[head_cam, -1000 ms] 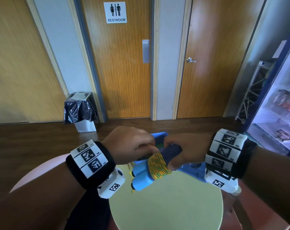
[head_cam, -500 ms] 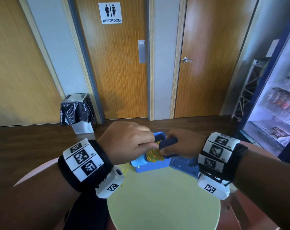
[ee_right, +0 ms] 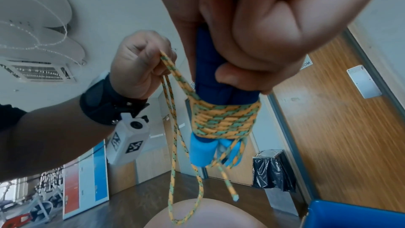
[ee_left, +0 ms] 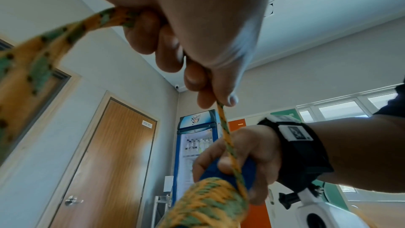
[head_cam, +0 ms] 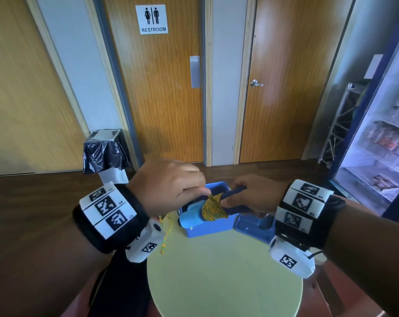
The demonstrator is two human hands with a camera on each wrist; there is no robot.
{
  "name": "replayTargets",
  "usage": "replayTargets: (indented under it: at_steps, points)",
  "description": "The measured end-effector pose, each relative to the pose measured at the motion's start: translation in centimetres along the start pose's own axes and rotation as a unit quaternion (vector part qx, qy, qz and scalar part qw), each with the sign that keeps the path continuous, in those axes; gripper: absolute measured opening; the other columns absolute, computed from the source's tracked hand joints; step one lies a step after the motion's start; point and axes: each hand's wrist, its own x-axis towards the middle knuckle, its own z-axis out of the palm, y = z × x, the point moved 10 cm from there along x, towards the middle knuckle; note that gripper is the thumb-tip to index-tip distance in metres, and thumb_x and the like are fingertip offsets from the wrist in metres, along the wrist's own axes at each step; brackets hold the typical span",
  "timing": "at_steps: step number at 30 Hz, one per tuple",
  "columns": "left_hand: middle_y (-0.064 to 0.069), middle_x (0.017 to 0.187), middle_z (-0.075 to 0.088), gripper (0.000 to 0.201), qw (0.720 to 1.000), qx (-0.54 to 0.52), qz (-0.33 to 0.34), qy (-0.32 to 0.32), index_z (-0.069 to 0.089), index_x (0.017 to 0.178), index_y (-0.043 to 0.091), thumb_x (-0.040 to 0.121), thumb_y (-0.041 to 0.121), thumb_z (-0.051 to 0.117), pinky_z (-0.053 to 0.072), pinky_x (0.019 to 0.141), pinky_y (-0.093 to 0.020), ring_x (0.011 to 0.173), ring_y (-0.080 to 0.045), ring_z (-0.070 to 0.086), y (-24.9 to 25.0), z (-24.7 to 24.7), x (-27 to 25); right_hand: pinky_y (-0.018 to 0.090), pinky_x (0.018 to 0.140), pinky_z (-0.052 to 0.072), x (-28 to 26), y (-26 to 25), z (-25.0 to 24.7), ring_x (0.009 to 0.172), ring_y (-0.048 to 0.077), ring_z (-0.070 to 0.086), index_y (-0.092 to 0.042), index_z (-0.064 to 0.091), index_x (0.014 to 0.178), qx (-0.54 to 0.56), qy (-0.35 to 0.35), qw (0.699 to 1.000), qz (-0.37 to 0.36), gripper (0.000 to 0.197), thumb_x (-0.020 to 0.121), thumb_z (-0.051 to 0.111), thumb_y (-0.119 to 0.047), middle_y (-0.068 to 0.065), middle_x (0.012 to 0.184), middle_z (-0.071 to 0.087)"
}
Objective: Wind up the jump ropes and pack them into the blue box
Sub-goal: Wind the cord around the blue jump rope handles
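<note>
In the middle of the head view the right hand (head_cam: 253, 197) has its grip closed around the dark blue ends of the two handles (ee_right: 215, 75), held side by side as one bundle just above the blue box (head_cam: 207, 227), which stands open on the round green tabletop (head_cam: 223, 277). The left hand (head_cam: 168, 184) pinches the rope (ee_right: 175, 75) between thumb and fingertips, its grip closed on the cord just above the coil (ee_right: 223, 120).

The rope is a soft braided cord, yellow and green, light and limp: a loose loop hangs toward the bottom of the right wrist view and a short free end dangles beside it. It probably holds no shape of its own, so the turns likely stay put only while kept taut. The braid looks grippy enough for a fingertip pinch.

The handles look stiff and light, with paler blue tips (ee_right: 201, 152) poking out below the coil. The firm place to hold seems to be the dark blue shafts above the wraps; squeezing the coil itself could shift the turns. The hanging loop may snag on the box rim when the bundle goes in.
</note>
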Motion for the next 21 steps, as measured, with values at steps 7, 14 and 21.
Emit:
replayTargets:
  at_steps: [7,14,21]
  points:
    - [0.011,0.075,0.061,0.054,0.995,-0.075,-0.049,-0.035,0.065,0.08,0.029,0.094,0.069,0.031,0.047,0.054,-0.041,0.068,-0.008,0.058,-2.7,0.8,0.4,0.023,0.044,0.032,-2.4,-2.6,1.5,0.045,0.016,0.039,-0.011,0.058,0.096,0.012,-0.116,0.991,-0.071,0.028,0.084,0.076,-0.028,0.002,0.056,0.056]
    - [0.009,0.064,0.049,0.051,0.987,-0.142,-0.039,-0.059,0.058,0.071,0.025,0.093,0.067,0.039,0.034,0.049,-0.028,0.059,-0.008,0.048,-1.7,1.8,1.0,0.027,0.048,0.033,-4.5,-4.3,2.0,0.056,0.023,0.044,-0.019,0.061,0.09,0.013,-0.185,0.977,-0.102,0.025,0.076,0.077,-0.032,0.012,0.071,0.06]
    - [0.02,0.064,0.054,0.02,0.926,-0.355,-0.086,-0.099,0.055,0.073,0.045,0.093,0.044,0.055,0.034,0.058,-0.012,0.061,0.001,0.052,-0.4,4.5,0.6,0.023,0.046,0.038,-5.7,-5.2,1.7,0.054,0.013,0.055,-0.013,0.06,0.097,0.087,-0.225,0.959,-0.149,0.037,0.068,0.081,-0.026,0.001,0.07,0.063]
